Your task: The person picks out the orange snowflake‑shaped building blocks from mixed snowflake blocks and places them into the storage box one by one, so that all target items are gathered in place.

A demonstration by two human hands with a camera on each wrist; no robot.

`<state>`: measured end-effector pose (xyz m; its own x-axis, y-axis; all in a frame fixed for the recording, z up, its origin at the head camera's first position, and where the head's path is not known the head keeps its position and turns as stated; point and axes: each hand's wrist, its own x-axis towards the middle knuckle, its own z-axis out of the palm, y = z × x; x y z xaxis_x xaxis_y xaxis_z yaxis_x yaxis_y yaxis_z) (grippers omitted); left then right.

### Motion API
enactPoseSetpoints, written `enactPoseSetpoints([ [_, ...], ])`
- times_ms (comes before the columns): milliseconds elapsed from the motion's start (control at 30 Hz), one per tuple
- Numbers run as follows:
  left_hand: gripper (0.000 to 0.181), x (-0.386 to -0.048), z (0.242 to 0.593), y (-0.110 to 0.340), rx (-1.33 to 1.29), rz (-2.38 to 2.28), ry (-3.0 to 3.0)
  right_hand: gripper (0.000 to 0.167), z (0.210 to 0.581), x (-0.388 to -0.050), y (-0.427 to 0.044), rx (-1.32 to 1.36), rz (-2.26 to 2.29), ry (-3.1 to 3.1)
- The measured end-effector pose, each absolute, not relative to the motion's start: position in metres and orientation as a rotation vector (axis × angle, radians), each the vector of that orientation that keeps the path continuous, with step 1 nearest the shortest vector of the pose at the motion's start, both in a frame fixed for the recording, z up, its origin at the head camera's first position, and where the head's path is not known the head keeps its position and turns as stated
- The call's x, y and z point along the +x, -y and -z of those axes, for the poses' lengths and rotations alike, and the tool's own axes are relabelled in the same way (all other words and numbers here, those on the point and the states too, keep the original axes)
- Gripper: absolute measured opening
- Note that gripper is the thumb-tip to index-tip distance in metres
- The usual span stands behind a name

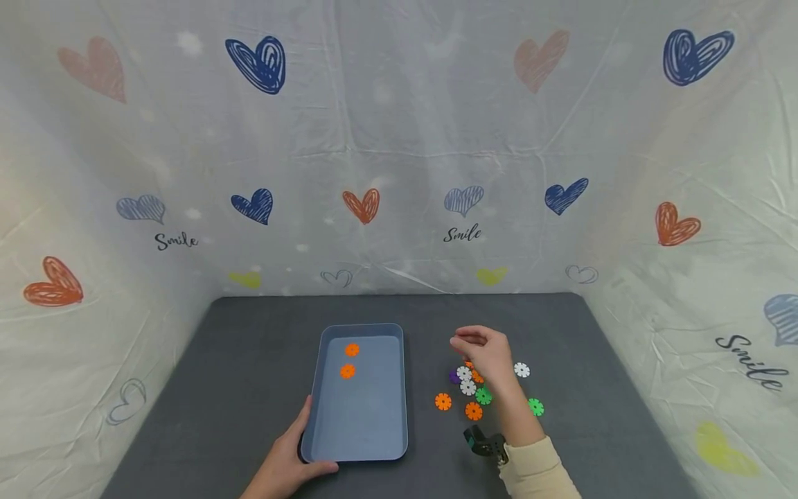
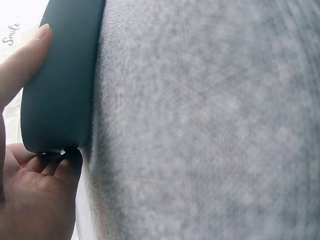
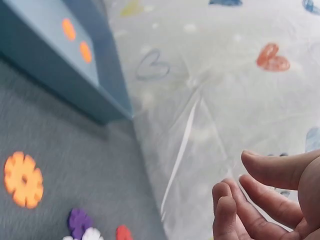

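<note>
My left hand [image 1: 287, 454] grips the near left corner of a blue-grey tray [image 1: 358, 423], the thumb along the near edge and the fingers at the left side. In the left wrist view the thumb presses the tray's outer wall [image 2: 62, 85]. Two orange notched discs [image 1: 347, 371] lie inside the tray, towards its far end. My right hand [image 1: 489, 353] is raised over a loose cluster of discs, fingers bent and thumb apart from them; nothing shows between them in the right wrist view. Close below it are white discs [image 1: 468, 387], a partly hidden purple disc [image 1: 454, 377] and orange discs.
Around the cluster lie an orange disc [image 1: 443, 402], another orange disc [image 1: 474, 411], a green disc [image 1: 483, 396], a green disc [image 1: 536, 407] and a white disc [image 1: 521, 369]. A dark grey tabletop [image 1: 249, 367] meets a heart-printed curtain [image 1: 399, 166] at the back.
</note>
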<state>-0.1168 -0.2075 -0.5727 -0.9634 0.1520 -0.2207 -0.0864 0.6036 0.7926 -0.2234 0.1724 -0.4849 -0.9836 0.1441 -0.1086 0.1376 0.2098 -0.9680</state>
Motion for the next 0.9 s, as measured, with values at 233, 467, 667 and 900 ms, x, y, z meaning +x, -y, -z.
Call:
enactPoseSetpoints([
  [233, 0.13, -0.116, 0.571, 0.209, 0.051, -1.289, -2.569, 0.029, 0.509, -0.232, -0.193, -0.39, -1.803, 2.547],
  [467, 0.129, -0.116, 0.57, 0.21, 0.038, -1.299, -2.563, 0.032, 0.536, -0.243, -0.205, -0.469, -1.728, 2.599],
  [667, 0.126, -0.115, 0.571, 0.211, 0.024, -1.307, -2.539, 0.03, 0.558, -0.25, -0.209, -0.48, -1.573, 2.704],
  [900, 0.127, -0.117, 0.573, 0.21, 0.042, -1.293, -2.546, 0.029, 0.566, -0.252, -0.208, -0.469, -1.411, 2.791],
])
